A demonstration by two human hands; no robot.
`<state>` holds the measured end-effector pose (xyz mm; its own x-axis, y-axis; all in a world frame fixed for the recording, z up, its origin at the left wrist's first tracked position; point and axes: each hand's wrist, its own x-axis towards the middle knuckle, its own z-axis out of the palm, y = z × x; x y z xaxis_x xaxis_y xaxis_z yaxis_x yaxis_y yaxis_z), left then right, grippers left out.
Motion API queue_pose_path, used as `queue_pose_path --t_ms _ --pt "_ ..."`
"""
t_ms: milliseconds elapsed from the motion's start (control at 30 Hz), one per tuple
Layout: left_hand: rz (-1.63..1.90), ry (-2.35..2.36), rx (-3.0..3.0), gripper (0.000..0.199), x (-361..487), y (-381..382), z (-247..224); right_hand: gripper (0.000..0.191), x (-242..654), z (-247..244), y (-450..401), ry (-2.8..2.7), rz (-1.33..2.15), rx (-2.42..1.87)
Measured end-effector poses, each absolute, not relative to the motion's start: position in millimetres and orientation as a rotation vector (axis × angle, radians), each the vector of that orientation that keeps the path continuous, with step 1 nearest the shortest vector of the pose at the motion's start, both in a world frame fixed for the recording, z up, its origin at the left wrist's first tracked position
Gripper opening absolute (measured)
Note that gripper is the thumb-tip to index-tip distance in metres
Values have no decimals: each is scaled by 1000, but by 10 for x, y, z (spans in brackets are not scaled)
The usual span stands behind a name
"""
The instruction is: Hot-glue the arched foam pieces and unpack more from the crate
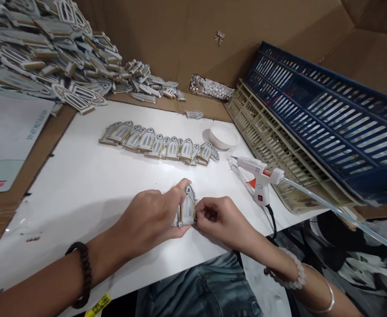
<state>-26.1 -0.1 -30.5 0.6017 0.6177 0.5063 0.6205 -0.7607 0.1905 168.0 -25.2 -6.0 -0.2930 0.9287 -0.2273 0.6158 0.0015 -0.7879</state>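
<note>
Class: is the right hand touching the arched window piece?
Touching: the head view shows the right hand gripping the arched window piece at its lower right edge.

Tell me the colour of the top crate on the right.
Dark blue slotted plastic crate, clearest in the head view.

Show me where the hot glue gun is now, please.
In the head view, the hot glue gun sits on the white board right of the right hand, near the white bowl and beside the beige crate.
</note>
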Motion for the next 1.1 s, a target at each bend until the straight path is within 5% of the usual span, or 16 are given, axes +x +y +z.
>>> queue_pose_path --t_ms 100,300,500,767,1100 --pt "-824 -1127 -2828 61 -263 -1 -297 14 1784 -166 -324 -1778 1251 -1483" --pt "-706 -1239 -2874 58 -271 -22 -279 21 1941 -336 -370 -2251 406 -988" --pt "-732 -1249 -2853 62 -270 -21 -295 25 1921 -327 -308 -2424 218 -888" --pt "-812 -1172 -2839 55 -268 11 -293 20 1873 -298 -307 -2488 210 -900" --pt "-809 -1242 -2885 53 -274 8 -319 10 1920 -306 -287 -2119 754 -1118"
